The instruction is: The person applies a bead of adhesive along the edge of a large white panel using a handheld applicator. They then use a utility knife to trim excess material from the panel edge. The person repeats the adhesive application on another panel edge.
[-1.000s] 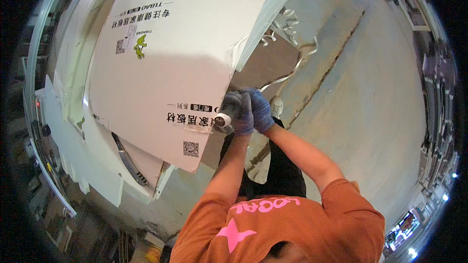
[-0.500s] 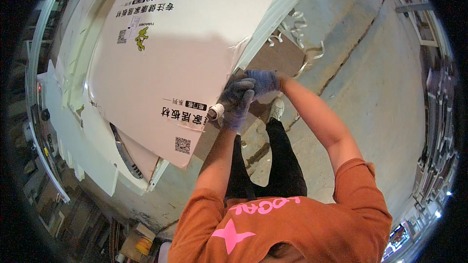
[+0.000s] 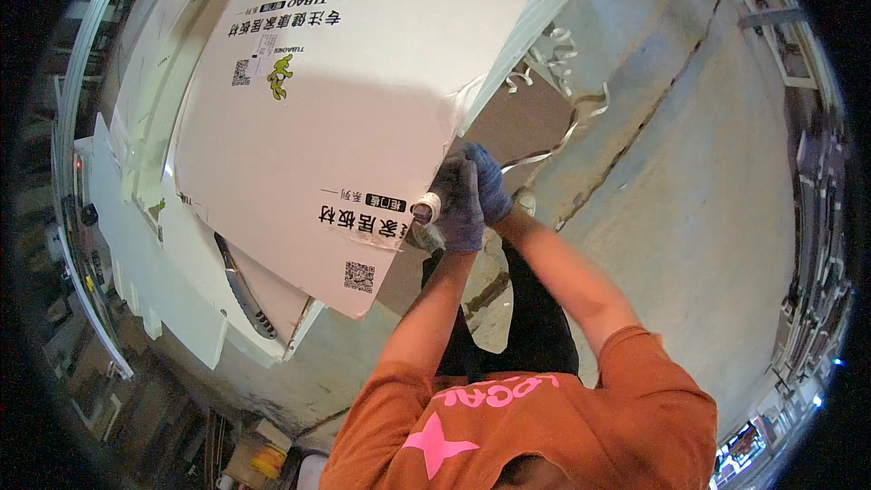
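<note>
A large white board (image 3: 299,145) with dark printing lies on a stack, its right edge beside my hands. My left hand (image 3: 461,209), in a blue-grey work glove, is closed at that edge. Against its thumb side sits a small white roll (image 3: 426,209), like a roll of tape, with a dark centre. My right hand (image 3: 491,183), in a matching glove, is closed and pressed close beside the left one. Whatever its fingers hold is hidden by the hands and the edge.
Curled white strips (image 3: 562,59) hang and lie past the board's right edge, near a brown sheet (image 3: 526,118) on the floor. A long dark-handled tool (image 3: 243,290) lies on the lower boards at left. Frames (image 3: 771,27) stand along the right wall.
Both hands have shifted right, and the white roll with them. My right hand has turned, its forearm dropping closer to my body. The board appears slightly further right in view.
</note>
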Demonstrator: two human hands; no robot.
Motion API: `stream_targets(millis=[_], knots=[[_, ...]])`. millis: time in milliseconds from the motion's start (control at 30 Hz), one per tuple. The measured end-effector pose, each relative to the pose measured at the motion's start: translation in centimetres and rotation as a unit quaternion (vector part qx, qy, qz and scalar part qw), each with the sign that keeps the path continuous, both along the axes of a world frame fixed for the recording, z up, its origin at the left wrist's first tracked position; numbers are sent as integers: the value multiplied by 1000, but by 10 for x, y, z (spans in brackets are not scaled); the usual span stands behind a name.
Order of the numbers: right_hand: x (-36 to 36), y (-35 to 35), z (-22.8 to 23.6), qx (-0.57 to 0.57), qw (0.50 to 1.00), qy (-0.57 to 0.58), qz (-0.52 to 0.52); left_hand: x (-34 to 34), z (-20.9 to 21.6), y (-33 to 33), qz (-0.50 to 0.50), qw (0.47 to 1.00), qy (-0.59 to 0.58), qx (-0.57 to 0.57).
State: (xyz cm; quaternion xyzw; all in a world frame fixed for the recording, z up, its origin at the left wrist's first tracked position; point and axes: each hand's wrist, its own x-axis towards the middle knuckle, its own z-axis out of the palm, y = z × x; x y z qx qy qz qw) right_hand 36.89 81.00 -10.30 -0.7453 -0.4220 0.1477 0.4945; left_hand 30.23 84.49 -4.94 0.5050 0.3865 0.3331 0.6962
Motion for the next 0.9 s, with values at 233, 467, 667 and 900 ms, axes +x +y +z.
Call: stream_targets(millis=[233, 467, 667, 900], knots=[[43, -13, 17, 12, 954, 131, 270, 1, 24, 31, -241, 963, -26, 117], [85, -8, 42, -58, 880, 127, 454, 17, 22, 41, -294, 943, -79, 132], [25, -23, 44, -64, 984, 158, -58, 27, 12, 19, -157, 977, 104, 102], [14, 7, 7, 87, 927, -131, -341, 55, 17, -10, 58, 991, 116, -25]])
